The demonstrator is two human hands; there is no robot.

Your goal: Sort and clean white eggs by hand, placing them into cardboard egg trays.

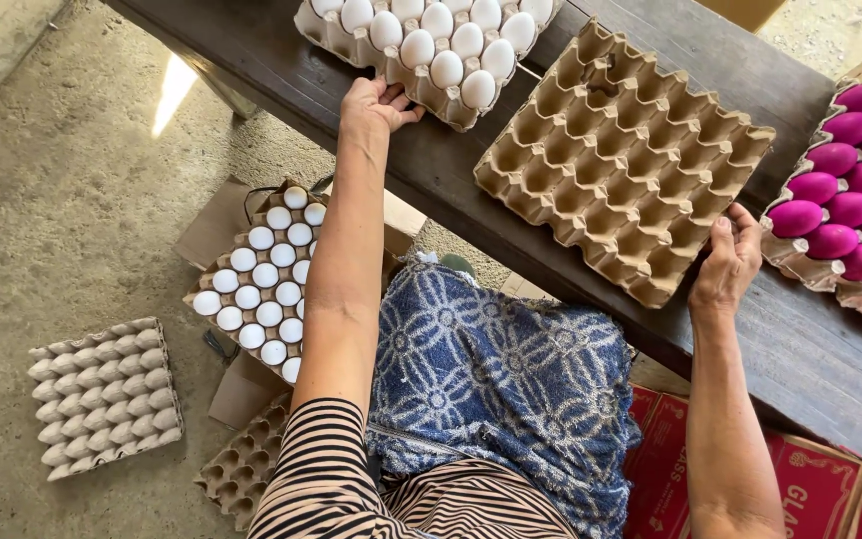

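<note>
A dark wooden table (451, 170) crosses the upper frame, bearing a tray of white eggs (431, 45) at top centre, an empty tray (616, 160) at centre right and a tray of pink eggs (850, 200) at far right.

On the concrete floor (62, 220), lower left, lie an upturned tray (104, 396) and flat cardboard (214, 228).

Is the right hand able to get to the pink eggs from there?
Probably yes. The right hand rests at the empty tray's edge, and the pink eggs sit just beside it on the same table, nothing between.
</note>
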